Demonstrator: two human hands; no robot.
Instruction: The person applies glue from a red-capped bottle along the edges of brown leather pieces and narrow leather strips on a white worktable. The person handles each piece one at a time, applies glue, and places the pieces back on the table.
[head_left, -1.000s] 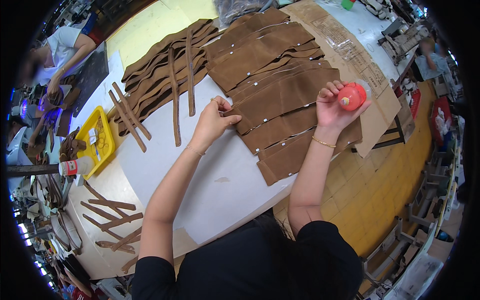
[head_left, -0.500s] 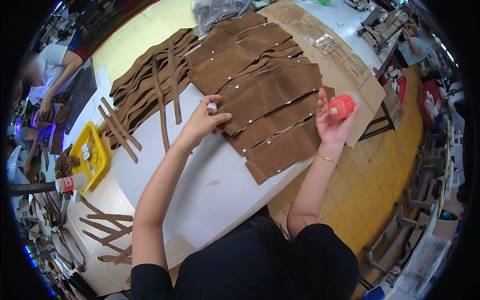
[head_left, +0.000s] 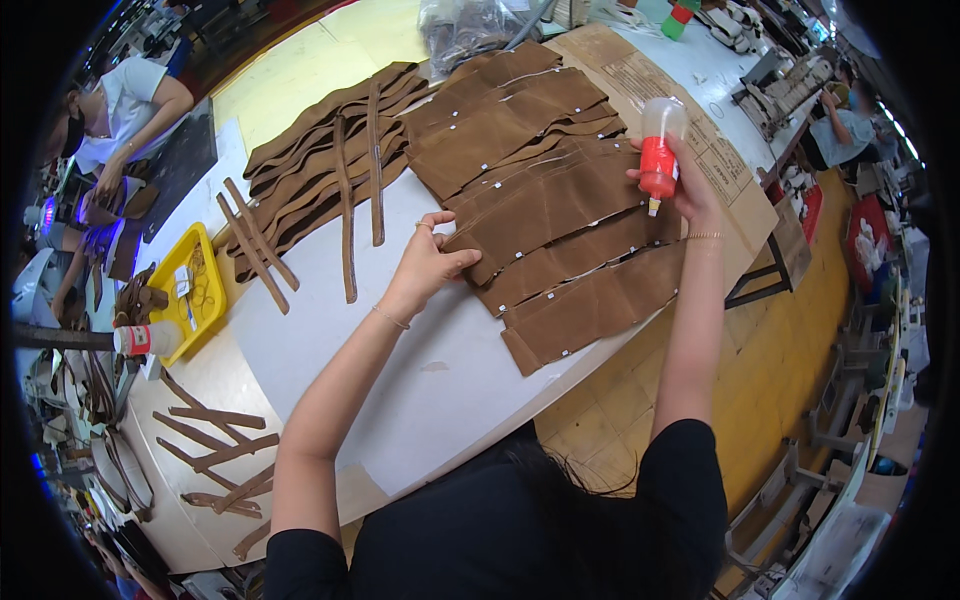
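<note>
Brown leather-like panels (head_left: pixel 560 215): each half buried by its neighbour, right ends partly behind the right wrist; laid in slanting, overlapping rows on the white surface (head_left: pixel 460 370); smooth, faintly creased, with small white squares along the edges.
Left hand (head_left: pixel 425 268): at the panels' left edge, thumb and fingers parted and curved; whether they pinch the material cannot be told.
Right hand (head_left: pixel 693 185): closed around the squeeze bottle, some fingers hidden behind it.
Squeeze bottle (head_left: pixel 660 150): over the right end of the panels, nearly upside down, clear base up, red body below, pale yellowish nozzle down; its height above the panels is hard to judge.
Near edge: a bare white stretch opens between the left forearm and the nearest panel; the surface's rim slants past that panel's corner, with yellow floor (head_left: pixel 600 400) beyond.
Cardboard sheet (head_left: pixel 745 200): under the panels' far right side, partly covered.
Long brown strips (head_left: pixel 310 145): bunched in wavy folds beyond the left hand, a few lying loose across and beside them.
Yellow tray (head_left: pixel 205 325): farther left, its small contents unclear.
Short brown strips (head_left: pixel 225 415): scattered at lower left, crossing one another.
Clear plastic bag (head_left: pixel 465 35): cut off by the top edge.
</note>
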